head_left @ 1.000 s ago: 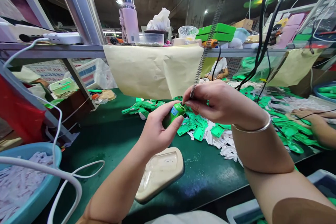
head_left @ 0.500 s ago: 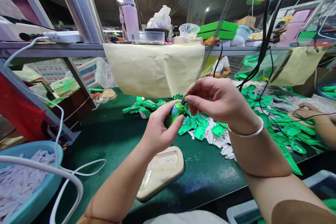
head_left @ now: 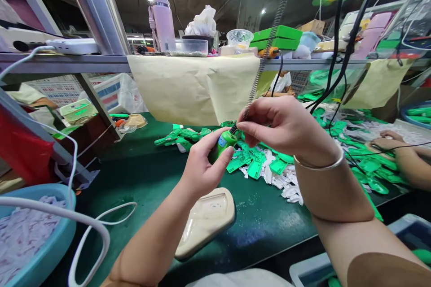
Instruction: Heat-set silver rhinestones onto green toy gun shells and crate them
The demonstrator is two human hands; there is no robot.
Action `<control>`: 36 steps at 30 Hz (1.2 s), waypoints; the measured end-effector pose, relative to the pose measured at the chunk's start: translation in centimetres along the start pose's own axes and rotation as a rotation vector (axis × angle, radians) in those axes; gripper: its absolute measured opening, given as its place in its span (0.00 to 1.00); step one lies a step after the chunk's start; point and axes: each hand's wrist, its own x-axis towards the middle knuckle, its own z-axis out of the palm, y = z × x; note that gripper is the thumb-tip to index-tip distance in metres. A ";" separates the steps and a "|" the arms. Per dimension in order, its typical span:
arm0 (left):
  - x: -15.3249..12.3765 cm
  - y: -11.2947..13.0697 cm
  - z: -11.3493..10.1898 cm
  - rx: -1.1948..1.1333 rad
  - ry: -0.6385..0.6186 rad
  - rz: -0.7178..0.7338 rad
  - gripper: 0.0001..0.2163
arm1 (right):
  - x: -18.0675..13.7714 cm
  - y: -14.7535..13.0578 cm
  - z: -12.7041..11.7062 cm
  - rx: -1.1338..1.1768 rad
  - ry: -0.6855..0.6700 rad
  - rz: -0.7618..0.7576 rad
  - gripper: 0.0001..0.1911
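Over the middle of the bench (head_left: 141, 179), the left hand (head_left: 202, 168) grips one green plastic piece (head_left: 222, 143) in a narrow hold. The right hand (head_left: 283, 128) pinches one thin tool (head_left: 235, 129) on a coiled spring (head_left: 259, 80), its tip at that piece. One beige tray (head_left: 205, 222) lies near the front edge, many green pieces (head_left: 256, 163) lie behind. One blue basin (head_left: 33, 233) sits at the left corner, and a co-worker's hand (head_left: 387, 145) rests at right, under a metal shelf (head_left: 67, 63).

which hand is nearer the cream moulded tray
Left. The left hand is close by the far edge of the cream moulded tray, apparently not touching it; the right hand is farther off, beyond it and to the right.
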 end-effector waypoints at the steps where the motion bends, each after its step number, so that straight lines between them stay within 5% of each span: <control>1: -0.1 0.0 0.0 -0.020 -0.003 -0.010 0.18 | -0.1 0.3 0.3 0.081 0.029 0.031 0.11; 5: -0.8 -0.8 0.2 -0.113 -0.029 -0.084 0.20 | -1.4 1.6 1.2 0.252 0.346 0.032 0.19; 7: -1.4 -1.6 0.7 -0.206 -0.028 -0.138 0.22 | -2.6 2.6 2.2 0.297 0.601 -0.004 0.15; 9: -2.1 -2.5 1.4 -0.305 -0.017 -0.162 0.26 | -3.9 3.9 4.1 0.328 0.699 0.015 0.14; 14: -3.6 -4.5 3.5 -0.319 -0.011 -0.145 0.27 | -6.8 7.7 11.0 0.367 0.342 0.160 0.22; 17: -5.0 -5.1 3.7 -0.280 -0.080 -0.144 0.30 | -8.0 9.8 13.2 0.446 0.320 0.278 0.24; 21: -8.6 -6.5 1.7 -0.111 -0.146 -0.222 0.26 | -9.2 13.5 12.2 0.366 0.528 0.436 0.21; 25: -13.8 -8.8 -2.0 0.060 -0.263 -0.447 0.15 | -10.3 17.5 9.6 0.139 0.807 0.439 0.25; 30: -20.7 -10.6 -5.8 0.393 -0.342 -0.513 0.15 | -11.5 19.2 9.6 0.037 0.848 0.410 0.28; 33: -23.8 -10.8 -6.1 0.502 -0.341 -0.459 0.16 | -13.7 18.4 10.2 -0.268 0.973 0.280 0.23; 36: -25.3 -10.7 -5.7 0.560 -0.328 -0.401 0.16 | -19.2 17.4 9.0 -0.690 0.809 0.047 0.16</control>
